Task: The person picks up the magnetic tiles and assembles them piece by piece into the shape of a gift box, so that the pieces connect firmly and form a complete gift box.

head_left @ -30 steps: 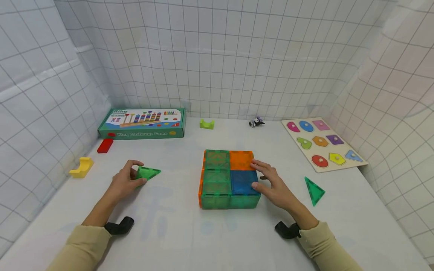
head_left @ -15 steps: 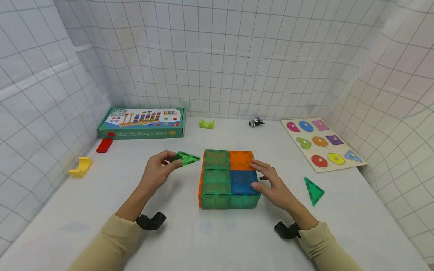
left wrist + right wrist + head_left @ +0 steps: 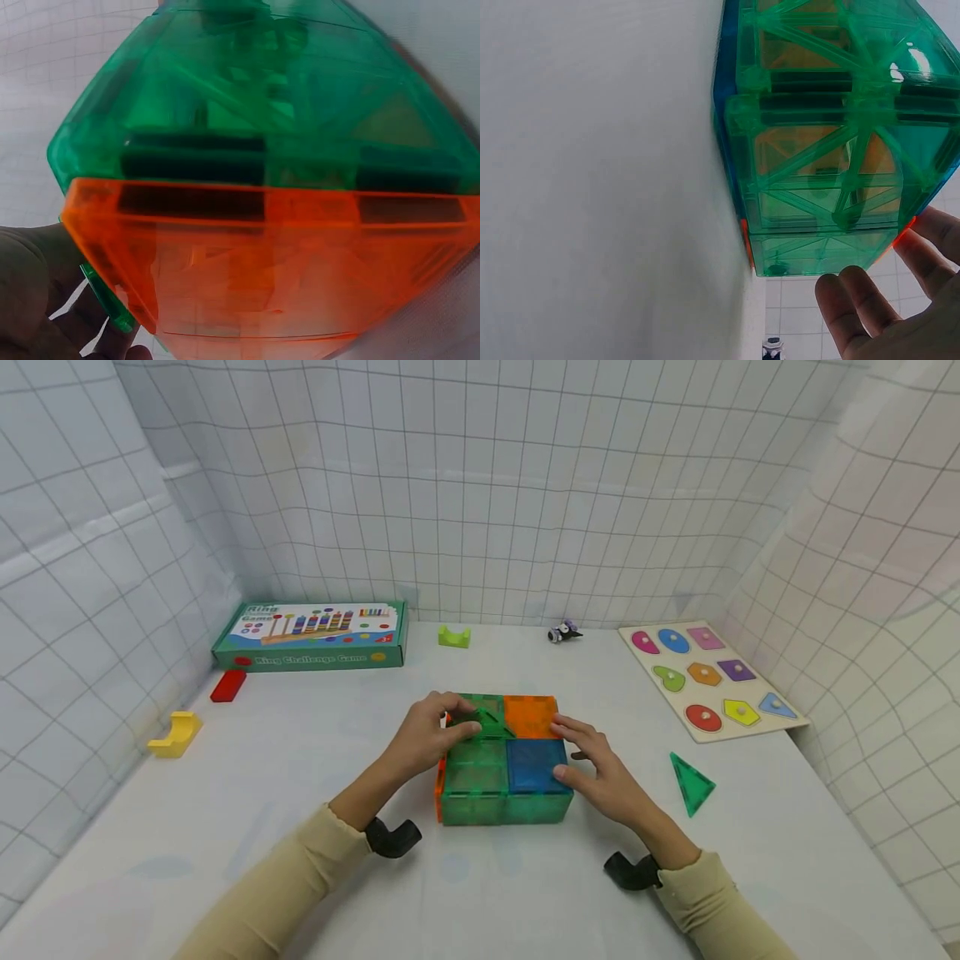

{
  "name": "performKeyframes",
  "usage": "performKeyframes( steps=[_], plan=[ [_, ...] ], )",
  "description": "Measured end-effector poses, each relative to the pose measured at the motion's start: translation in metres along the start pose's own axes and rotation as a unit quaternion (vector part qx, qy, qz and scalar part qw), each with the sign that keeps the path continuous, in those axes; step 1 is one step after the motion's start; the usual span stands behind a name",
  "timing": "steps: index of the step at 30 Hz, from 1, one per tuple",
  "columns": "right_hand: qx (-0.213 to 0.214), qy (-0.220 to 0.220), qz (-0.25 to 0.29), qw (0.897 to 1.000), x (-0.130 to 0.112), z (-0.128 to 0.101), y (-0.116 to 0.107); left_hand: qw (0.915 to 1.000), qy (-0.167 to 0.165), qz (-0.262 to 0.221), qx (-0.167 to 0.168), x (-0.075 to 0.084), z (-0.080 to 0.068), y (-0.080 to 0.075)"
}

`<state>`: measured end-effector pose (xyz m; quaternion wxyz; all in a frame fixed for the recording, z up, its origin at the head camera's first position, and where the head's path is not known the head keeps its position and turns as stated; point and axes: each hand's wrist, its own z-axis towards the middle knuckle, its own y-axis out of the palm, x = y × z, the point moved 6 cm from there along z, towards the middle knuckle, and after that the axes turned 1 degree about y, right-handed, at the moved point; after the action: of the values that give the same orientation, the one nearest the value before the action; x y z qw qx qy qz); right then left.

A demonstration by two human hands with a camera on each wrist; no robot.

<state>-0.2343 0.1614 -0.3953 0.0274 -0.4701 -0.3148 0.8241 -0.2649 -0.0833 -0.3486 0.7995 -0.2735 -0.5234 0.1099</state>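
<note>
A low box of translucent magnetic tiles (image 3: pixel 474 808) stands mid-table. Its top has green squares at left, an orange square (image 3: pixel 529 717) at back right and a blue square (image 3: pixel 536 766) at front right. My left hand (image 3: pixel 426 737) pinches a green triangular magnetic tile (image 3: pixel 491 723) over the back left green square. In the left wrist view that triangle's edge (image 3: pixel 109 300) shows beside the box's orange side (image 3: pixel 247 262). My right hand (image 3: pixel 606 777) rests against the box's right side, fingers extended, fingertips at the orange square and thumb at the blue one.
Another green triangular tile (image 3: pixel 692 785) lies right of my right hand. Behind it is a shape puzzle board (image 3: pixel 716 685). A game box (image 3: pixel 315 639), a red block (image 3: pixel 228 686) and a yellow piece (image 3: pixel 176 735) sit left; a lime piece (image 3: pixel 454 637) and small toy (image 3: pixel 564 632) sit behind.
My left hand has carried the green triangular tile rightward from the left side of the table to above the tile box. My right hand has stayed at the box's right side.
</note>
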Motion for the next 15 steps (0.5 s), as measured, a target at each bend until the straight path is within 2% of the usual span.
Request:
performKeyframes(
  steps=[7,11,15],
  plan=[
    [0.0,-0.005,-0.001,1.0,-0.002,0.0,0.0,0.9997,0.02,0.013,-0.005,-0.003,-0.003,0.0],
    [0.0,-0.008,-0.003,1.0,-0.002,0.0,0.0,0.9993,0.032,0.016,-0.012,-0.01,-0.01,-0.002],
    [0.001,-0.008,-0.005,1.0,-0.002,0.0,0.0,0.999,0.031,-0.002,-0.031,-0.018,-0.02,-0.003]
  ],
)
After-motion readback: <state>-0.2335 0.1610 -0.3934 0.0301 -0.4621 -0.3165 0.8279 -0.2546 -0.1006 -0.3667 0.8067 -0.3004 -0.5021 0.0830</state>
